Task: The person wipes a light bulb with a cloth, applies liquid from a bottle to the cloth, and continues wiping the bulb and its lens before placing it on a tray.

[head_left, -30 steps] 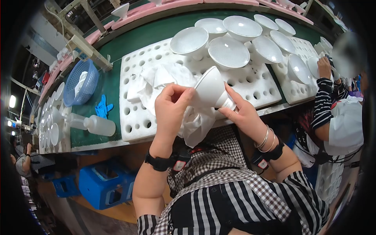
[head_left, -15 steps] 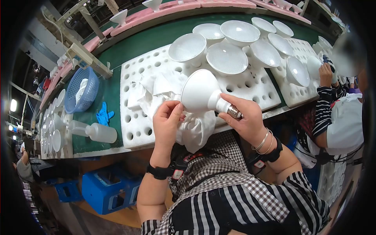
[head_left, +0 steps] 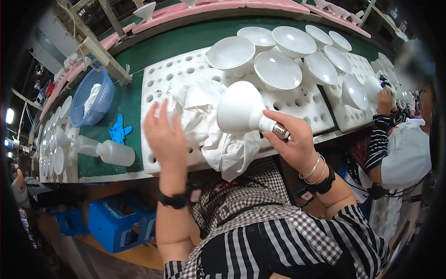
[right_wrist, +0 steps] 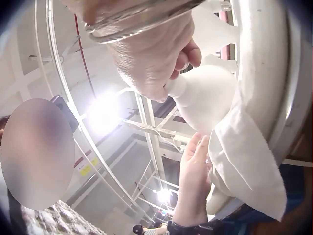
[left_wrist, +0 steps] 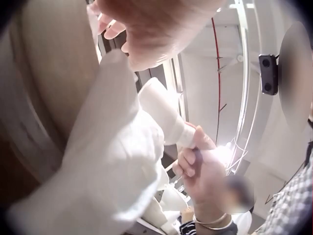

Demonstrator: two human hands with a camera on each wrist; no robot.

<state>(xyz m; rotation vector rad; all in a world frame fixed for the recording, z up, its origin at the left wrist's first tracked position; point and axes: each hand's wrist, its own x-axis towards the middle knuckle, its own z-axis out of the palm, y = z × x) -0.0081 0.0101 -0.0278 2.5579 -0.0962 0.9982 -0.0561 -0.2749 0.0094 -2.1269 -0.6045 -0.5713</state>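
A white reflector light bulb (head_left: 238, 108) with a metal screw base lies tilted in my right hand (head_left: 295, 142), whose fingers and thumb grip its neck near the base. Its wide end points left, over a crumpled white cloth (head_left: 200, 109) on the foam board. My left hand (head_left: 165, 135), blurred, is apart from the bulb, fingers spread, above the left part of the white foam board (head_left: 149, 83). In the right wrist view the bulb (right_wrist: 208, 95) hides part of the cloth (right_wrist: 252, 161) behind it.
Several bulbs (head_left: 278, 69) stand face up in the foam board's holes. To the left are a blue basket (head_left: 95, 100), a blue glove (head_left: 120, 130) and a white plastic bottle (head_left: 118, 153). Another person (head_left: 404, 144) works at right; a blue stool (head_left: 121, 223) stands below the table.
My left hand has let go of the bulb's rim and moved left, its fingers spreading. The bulb, still in my right hand, has tipped from face-up toward facing left.
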